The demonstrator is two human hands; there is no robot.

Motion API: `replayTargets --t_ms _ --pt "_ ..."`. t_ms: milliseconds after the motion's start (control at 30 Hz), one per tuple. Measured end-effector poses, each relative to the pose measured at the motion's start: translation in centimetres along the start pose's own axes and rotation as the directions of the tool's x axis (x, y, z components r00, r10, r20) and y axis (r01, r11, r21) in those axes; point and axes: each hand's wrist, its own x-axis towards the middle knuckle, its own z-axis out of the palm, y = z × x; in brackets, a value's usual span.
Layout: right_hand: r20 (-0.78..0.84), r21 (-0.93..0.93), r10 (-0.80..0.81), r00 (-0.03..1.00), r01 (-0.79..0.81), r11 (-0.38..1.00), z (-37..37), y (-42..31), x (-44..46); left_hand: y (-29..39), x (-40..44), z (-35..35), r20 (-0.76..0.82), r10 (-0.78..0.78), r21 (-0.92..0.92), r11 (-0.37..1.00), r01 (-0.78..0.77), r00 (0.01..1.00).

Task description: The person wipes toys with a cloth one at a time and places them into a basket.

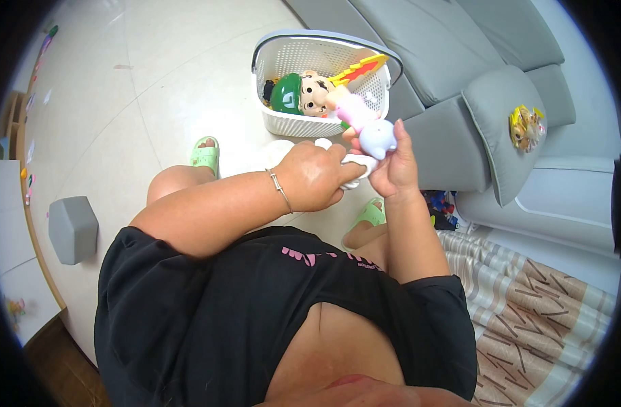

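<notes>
My left hand (pixel 310 173), with a bracelet at its wrist, is closed on a white cloth (pixel 354 178), which lies against the toy's underside. In my right hand (pixel 399 166) is a toy with a round lavender part (pixel 378 138); a pink and cream part (pixel 354 112) extends from it over the basket's rim. My right thumb is raised beside the lavender part. Just beyond my hands stands a white perforated basket (pixel 290 125), holding a figure with a green cap (pixel 287 93) and a yellow and red toy (pixel 359 70).
A grey sofa (pixel 433 41) and a cushion (pixel 490 108) with a packaged item (pixel 526 127) are at the right. A grey faceted block (pixel 73 229) stands at the left. Patterned fabric (pixel 528 305) lies at the lower right. Dark and coloured items (pixel 443 209) lie beside the sofa.
</notes>
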Motion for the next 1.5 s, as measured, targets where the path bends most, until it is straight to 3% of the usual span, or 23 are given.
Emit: replayTargets --t_ms 67,167,233,267,333,367,433,467,500,567,733,767,833,967,1033,1167,1233,1267,1333,1500 --pt "-0.001 -0.084 -0.073 0.997 0.073 0.994 0.0 -0.8 0.3 -0.2 0.0 -0.8 0.244 -0.053 -0.031 0.998 0.062 0.968" --pt "0.062 -0.226 -0.166 0.984 0.175 0.958 -0.8 -2.1 1.6 -0.6 -0.7 -0.3 0.286 0.013 -0.008 1.0 -0.011 0.958" --pt "-0.122 -0.491 -0.284 0.951 0.191 0.85 -1.1 -2.0 2.9 -0.2 -0.9 -0.9 0.333 0.012 -0.016 1.0 -0.007 0.943" --pt "-0.115 -0.496 -0.285 0.952 0.194 0.846 -1.1 -1.9 3.7 -0.1 -1.0 -1.1 0.399 0.013 -0.02 1.0 -0.005 0.917" --pt "-0.112 -0.753 -0.388 0.915 0.176 0.633 -1.6 -1.8 5.4 -0.1 -1.2 -1.2 0.473 0.02 -0.04 0.999 -0.001 0.881" --pt "-0.113 -0.759 -0.386 0.915 0.171 0.628 -2.0 -1.8 6.5 -0.2 -1.3 -1.4 0.469 0.021 -0.047 0.999 0.001 0.883" --pt "0.13 -0.985 -0.496 0.858 0.171 0.037 -2.3 -2.0 9.0 -0.4 -1.3 -1.8 0.5 0.032 -0.057 0.998 -0.004 0.865" --pt "0.142 -0.99 -0.457 0.878 0.125 -0.069 -2.0 -2.4 10.3 -0.5 -1.3 -1.9 0.498 0.033 -0.061 0.998 -0.003 0.867" --pt "0.142 -0.99 -0.458 0.878 0.123 -0.071 -1.6 -2.7 11.6 -0.8 -1.5 -2.0 0.475 0.053 -0.079 0.997 -0.017 0.878" --pt "0.034 -0.942 -0.247 0.968 -0.052 -0.333 -0.8 -3.2 14.1 -1.3 -1.6 -2.4 0.451 0.077 -0.098 0.995 -0.037 0.889" --pt "-0.129 -0.875 -0.102 0.986 -0.162 -0.456 -2.2 -2.3 20.2 -2.3 -1.3 -4.0 0.439 0.032 -0.132 0.991 0.03 0.898" --pt "-0.132 -0.873 -0.094 0.987 -0.16 -0.46 -2.5 -2.0 21.1 -2.5 -1.3 -4.3 0.439 0.028 -0.138 0.99 0.037 0.898" --pt "-0.168 -0.777 0.039 0.985 -0.108 -0.62 -3.3 -1.4 22.9 -3.1 -1.2 -4.8 0.457 0.01 -0.155 0.986 0.068 0.889" --pt "-0.197 -0.769 0.152 0.969 -0.056 -0.637 -6.1 -0.3 26.0 -4.3 -1.3 -5.6 0.494 -0.014 -0.156 0.982 0.104 0.87" --pt "-0.319 -0.658 0.228 0.92 -0.042 -0.752 -5.8 0.3 26.8 -4.7 -1.4 -6.0 0.487 -0.055 -0.144 0.979 0.142 0.871" --pt "-0.404 -0.608 0.248 0.88 -0.056 -0.792 -8.9 1.9 29.8 -5.8 -1.8 -5.8 0.456 -0.057 -0.194 0.968 0.161 0.888" --pt "-0.468 -0.671 0.366 0.804 -0.053 -0.74 -9.0 2.5 30.7 -6.2 -1.9 -5.8 0.477 -0.106 -0.186 0.958 0.218 0.872" --pt "-0.462 -0.676 0.378 0.803 -0.042 -0.736 -10.1 2.9 31.4 -6.5 -1.9 -5.8 0.483 -0.117 -0.181 0.956 0.23 0.868" --pt "-0.287 -0.65 0.334 0.898 0.074 -0.757 -11.7 3.8 32.1 -6.9 -1.8 -5.7 0.437 -0.116 -0.175 0.962 0.211 0.892" --pt "-0.351 -0.647 0.356 0.866 0.05 -0.761 -11.3 4.6 32.6 -7.7 -1.1 -4.9 0.433 -0.127 -0.177 0.959 0.222 0.893"
